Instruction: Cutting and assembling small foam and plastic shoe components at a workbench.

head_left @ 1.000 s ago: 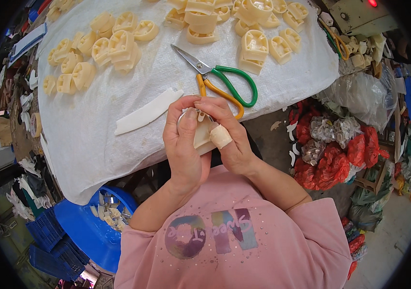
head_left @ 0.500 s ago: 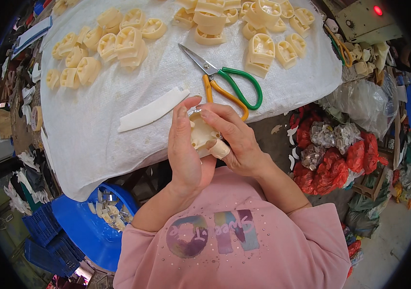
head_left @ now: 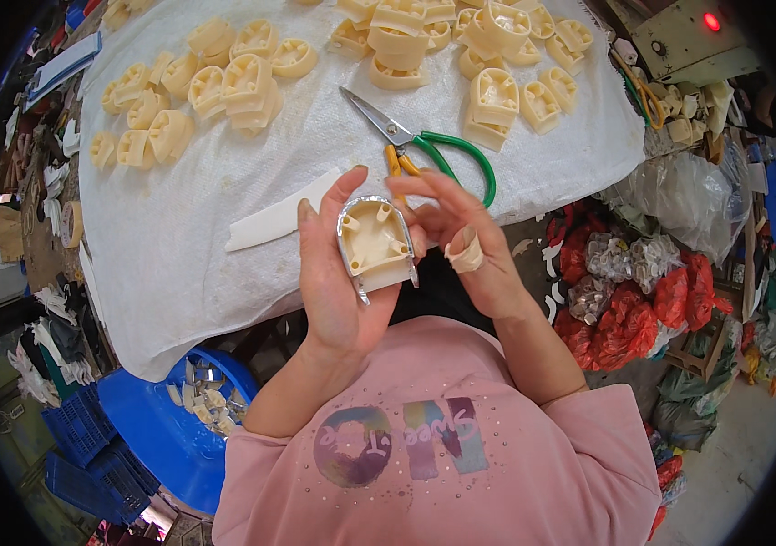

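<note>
My left hand cradles a cream U-shaped plastic shoe heel, its hollow side with small pegs turned up. A shiny silver strip runs round the heel's curved edge, its loose ends sticking out past the straight side. Close on the right, my right hand has its fingers apart, with a beige wrap on the thumb. Whether its fingertips touch the heel is hard to see. Beyond the hands lie scissors with one green and one yellow handle. A curved white strip lies left of them, partly behind my left hand.
Several cream heels stand in clusters along the far side of the white cloth. Below its left edge is a blue basin with silver and cream scraps. Red plastic bags lie on the right. A machine box shows a red light.
Both hands were pressed round the heel; now my right hand has drawn away to the right and opened. The heel lies in my left hand with its silver edge in sight.
</note>
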A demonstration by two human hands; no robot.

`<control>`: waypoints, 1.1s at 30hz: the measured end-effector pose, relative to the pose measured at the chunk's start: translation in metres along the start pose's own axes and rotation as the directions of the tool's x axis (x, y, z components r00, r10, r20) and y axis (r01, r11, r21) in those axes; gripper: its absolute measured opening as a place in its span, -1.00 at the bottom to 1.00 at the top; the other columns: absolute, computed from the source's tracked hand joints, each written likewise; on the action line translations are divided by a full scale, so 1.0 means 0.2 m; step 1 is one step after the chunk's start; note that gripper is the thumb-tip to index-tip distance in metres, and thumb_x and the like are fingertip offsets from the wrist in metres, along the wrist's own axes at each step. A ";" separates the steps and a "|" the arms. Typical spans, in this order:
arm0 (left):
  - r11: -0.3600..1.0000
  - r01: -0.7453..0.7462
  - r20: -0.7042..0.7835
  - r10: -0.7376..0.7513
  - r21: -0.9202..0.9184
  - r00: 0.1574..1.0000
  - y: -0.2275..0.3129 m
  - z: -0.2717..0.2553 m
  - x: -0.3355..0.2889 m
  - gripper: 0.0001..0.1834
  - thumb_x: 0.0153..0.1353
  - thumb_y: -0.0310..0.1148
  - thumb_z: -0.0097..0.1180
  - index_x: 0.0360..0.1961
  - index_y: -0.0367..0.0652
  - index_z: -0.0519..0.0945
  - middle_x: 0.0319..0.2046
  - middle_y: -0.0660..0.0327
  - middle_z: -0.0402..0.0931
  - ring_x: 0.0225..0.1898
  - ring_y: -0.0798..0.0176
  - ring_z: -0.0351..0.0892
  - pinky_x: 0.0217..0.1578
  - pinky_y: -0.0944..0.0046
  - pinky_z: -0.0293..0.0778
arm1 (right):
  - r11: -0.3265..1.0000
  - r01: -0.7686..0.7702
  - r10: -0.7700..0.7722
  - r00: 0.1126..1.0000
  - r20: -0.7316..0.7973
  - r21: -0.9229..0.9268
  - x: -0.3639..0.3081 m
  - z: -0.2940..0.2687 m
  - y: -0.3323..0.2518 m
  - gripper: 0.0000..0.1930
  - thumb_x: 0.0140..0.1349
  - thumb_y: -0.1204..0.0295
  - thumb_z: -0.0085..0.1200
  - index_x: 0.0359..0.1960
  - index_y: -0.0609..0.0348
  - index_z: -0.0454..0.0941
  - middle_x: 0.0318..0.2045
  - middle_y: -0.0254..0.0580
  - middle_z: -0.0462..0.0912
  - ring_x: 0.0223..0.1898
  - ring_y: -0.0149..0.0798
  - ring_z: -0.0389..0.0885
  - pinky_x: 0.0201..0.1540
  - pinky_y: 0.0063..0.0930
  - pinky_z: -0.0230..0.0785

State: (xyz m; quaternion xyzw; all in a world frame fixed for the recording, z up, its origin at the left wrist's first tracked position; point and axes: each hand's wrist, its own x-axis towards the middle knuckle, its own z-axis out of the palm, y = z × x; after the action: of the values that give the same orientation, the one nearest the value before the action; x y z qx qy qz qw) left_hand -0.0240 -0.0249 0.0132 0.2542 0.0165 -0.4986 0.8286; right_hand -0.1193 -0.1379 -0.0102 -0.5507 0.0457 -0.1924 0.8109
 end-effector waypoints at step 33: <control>-0.105 -0.421 0.434 0.203 0.901 0.878 0.11 0.00 -0.04 -0.37 -0.35 -0.54 0.37 -0.10 -0.24 0.45 -0.34 0.22 0.45 -0.36 0.37 0.49 -0.42 0.42 0.43 | 0.813 -0.072 0.016 0.995 -0.102 -0.578 0.08 -0.03 -0.13 -0.79 0.15 0.33 0.08 -0.45 0.26 0.46 -0.59 -0.10 0.44 -0.56 -0.25 0.44 -0.48 -0.47 0.27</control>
State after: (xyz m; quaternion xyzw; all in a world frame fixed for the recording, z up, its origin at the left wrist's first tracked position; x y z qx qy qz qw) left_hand -0.0093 -0.0109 0.0242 0.7187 -0.4642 -0.1679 0.4896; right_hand -0.1128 -0.1587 0.0139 -0.7610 0.1523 -0.1756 0.6057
